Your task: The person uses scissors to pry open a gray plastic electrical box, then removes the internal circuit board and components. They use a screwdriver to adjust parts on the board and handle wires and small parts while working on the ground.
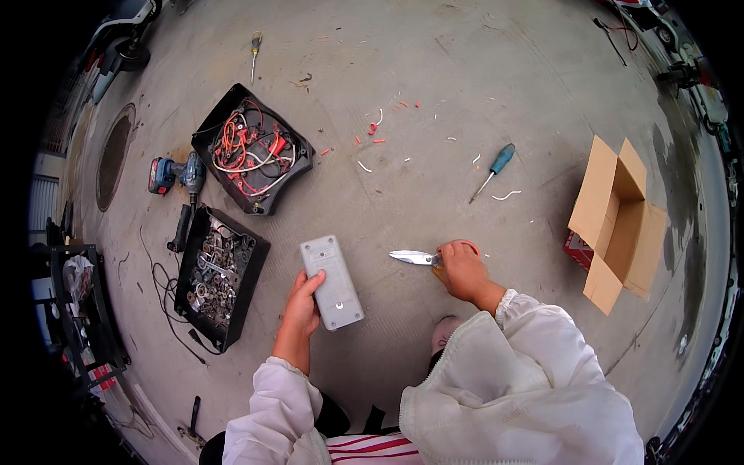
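Note:
My left hand grips a grey rectangular box by its left side, thumb lying on the top face. Screw holes show at the box's corners. To the right, my right hand is closed round the handles of a pair of scissors. Their silver blades point left toward the box and look nearly together. An orange part of the handle shows by my fingers. Left of the grey box lies a black tray full of loose nuts, washers and other metal bits.
Another black tray holds tangled red and white wires. A cordless drill lies left of it. Screwdrivers lie far left and right. An open cardboard box stands at the right. Wire scraps dot the concrete floor.

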`<state>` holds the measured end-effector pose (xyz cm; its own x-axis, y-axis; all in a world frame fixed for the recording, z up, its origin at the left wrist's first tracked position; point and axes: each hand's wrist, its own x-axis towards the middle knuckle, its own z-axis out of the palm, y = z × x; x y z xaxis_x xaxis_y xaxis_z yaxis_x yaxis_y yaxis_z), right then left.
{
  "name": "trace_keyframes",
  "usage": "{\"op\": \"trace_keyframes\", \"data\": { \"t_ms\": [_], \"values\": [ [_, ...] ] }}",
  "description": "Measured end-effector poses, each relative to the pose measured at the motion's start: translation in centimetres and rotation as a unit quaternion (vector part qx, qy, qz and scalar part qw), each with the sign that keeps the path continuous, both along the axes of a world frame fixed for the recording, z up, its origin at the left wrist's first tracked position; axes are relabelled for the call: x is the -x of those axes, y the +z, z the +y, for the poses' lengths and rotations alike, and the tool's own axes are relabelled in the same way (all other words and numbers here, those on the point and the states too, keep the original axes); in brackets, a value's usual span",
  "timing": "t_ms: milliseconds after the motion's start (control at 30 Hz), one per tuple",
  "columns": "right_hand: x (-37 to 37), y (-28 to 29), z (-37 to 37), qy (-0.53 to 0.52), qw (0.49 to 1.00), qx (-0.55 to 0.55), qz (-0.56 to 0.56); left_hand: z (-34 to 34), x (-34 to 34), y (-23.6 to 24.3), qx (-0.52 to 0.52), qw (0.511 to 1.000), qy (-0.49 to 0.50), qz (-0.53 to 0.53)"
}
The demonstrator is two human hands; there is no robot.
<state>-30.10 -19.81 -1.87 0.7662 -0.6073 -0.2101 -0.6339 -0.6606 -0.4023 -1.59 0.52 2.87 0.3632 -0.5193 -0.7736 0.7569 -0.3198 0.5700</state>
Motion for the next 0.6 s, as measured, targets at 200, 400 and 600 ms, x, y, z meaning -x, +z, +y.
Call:
{"op": "trace_keyframes", "data": {
  "t_ms": [200, 400, 600],
  "values": [
    [1.4, -2.1, -0.6, 0.030, 0.998, 0.038, -0.027, 0.1, 0.0, -1.0, 0.029, 0.999, -0.033, -0.015],
    [-0.8, 0.9, -0.6, -0.047, 0.975, -0.217, -0.006, 0.1, 0.2, -0.8, -0.020, 0.998, -0.037, -0.045],
    [-5.8, 8.9, 2.0, -0.141, 0.733, -0.660, -0.087, -0.1, 0.1, -0.3, -0.028, 0.992, -0.045, -0.115]
  ]
}}
